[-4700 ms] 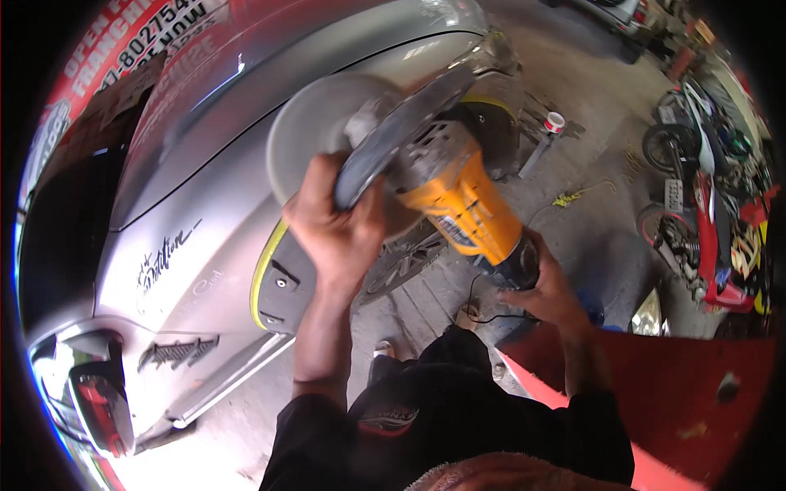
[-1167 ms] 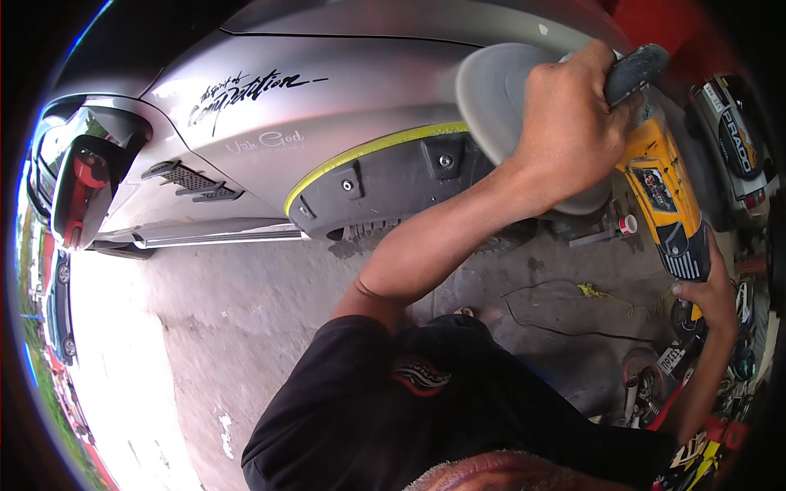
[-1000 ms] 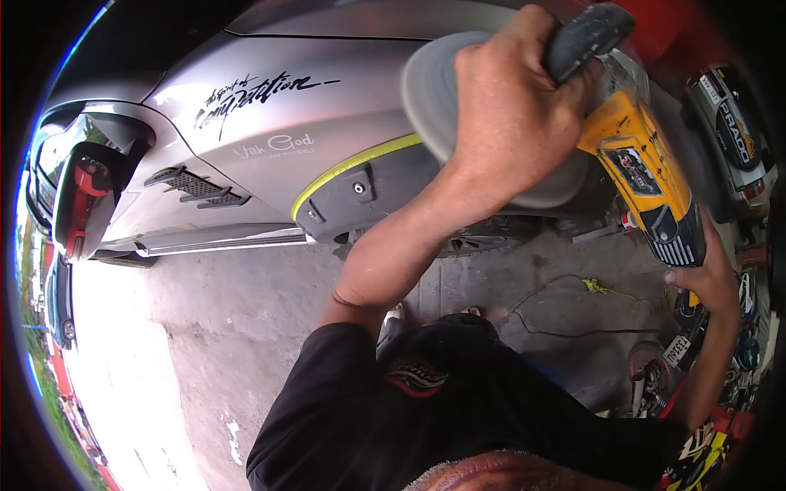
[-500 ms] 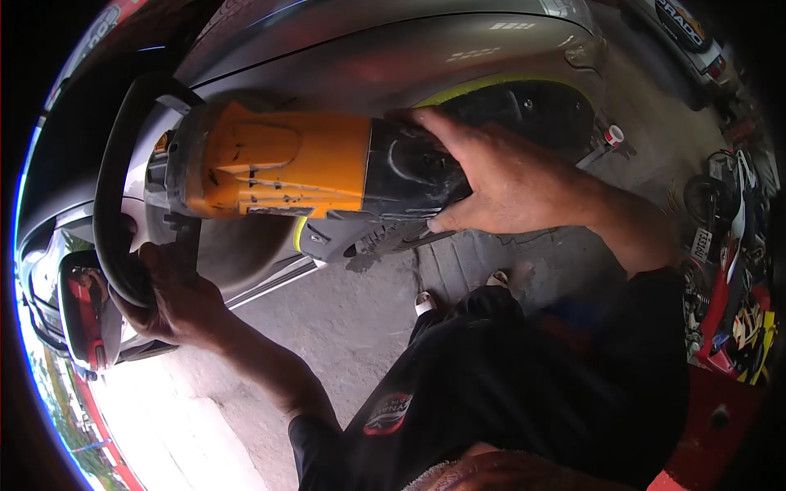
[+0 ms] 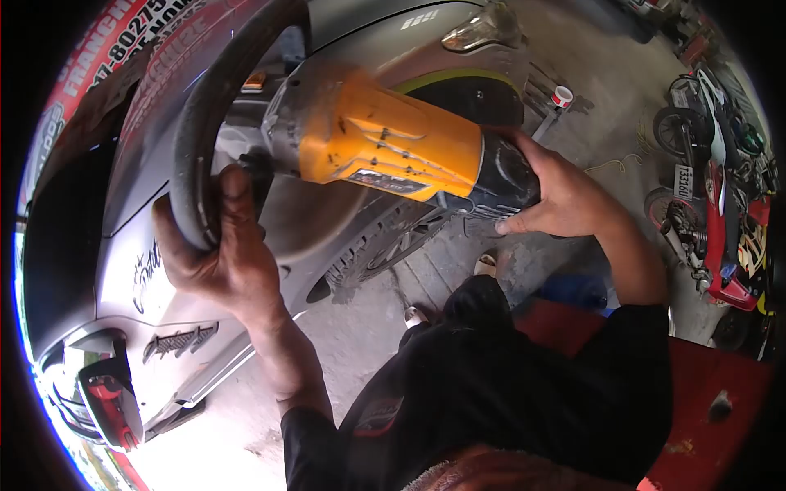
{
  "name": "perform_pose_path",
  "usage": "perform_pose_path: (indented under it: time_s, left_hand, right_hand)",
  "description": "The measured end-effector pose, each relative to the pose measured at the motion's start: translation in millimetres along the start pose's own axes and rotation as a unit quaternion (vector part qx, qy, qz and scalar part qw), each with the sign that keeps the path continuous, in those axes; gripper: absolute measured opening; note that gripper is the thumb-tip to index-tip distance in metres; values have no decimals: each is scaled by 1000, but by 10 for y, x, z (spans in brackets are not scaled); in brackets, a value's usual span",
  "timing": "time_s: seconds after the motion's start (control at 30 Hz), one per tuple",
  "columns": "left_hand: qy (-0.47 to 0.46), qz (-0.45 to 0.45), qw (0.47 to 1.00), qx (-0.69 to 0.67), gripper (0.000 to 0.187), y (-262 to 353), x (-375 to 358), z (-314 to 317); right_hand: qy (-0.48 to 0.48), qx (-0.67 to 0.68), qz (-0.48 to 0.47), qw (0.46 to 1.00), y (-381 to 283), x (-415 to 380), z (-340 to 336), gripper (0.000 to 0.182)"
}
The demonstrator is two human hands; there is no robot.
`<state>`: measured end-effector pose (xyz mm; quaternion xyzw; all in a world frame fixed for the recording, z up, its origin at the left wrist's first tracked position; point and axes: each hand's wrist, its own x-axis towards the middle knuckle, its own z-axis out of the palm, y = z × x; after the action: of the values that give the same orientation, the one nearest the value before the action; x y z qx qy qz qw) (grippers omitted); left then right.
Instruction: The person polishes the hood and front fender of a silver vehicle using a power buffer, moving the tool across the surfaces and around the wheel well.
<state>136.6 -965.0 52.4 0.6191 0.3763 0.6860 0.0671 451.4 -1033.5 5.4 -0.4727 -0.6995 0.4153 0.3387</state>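
An orange and black polisher (image 5: 401,143) lies across the middle of the view, its round pale pad (image 5: 315,221) partly hidden under it, against the side of a grey car (image 5: 368,41). My left hand (image 5: 233,274) is closed around the lower end of the black loop handle (image 5: 192,139). The black rear end of the body is held in my right hand (image 5: 565,192), thumb below and fingers over the far side. Yellow-green tape (image 5: 463,74) edges the wheel arch beyond the tool. Below the polisher shows a wheel (image 5: 401,241).
The car's headlight (image 5: 483,33) is at the top, its side mirror (image 5: 110,401) at lower left. A red and white roll (image 5: 562,96) sits on a stand near the car. Motorbikes (image 5: 712,172) stand at the right. Behind me is a red surface (image 5: 704,401).
The polisher has shifted right in the view and tilted, its rear end now lower. Both hands have moved with it, still holding on. The camera view has turned too.
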Motion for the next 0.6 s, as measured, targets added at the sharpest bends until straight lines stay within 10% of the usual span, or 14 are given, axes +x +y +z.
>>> perform_pose_path:
  time_s: [0.6]
  left_hand:
    - [-197, 8, 973, -123, 19, 76, -251, 3244]
  right_hand:
    - [185, 65, 260, 945, 1443, -812, -1734, 99]
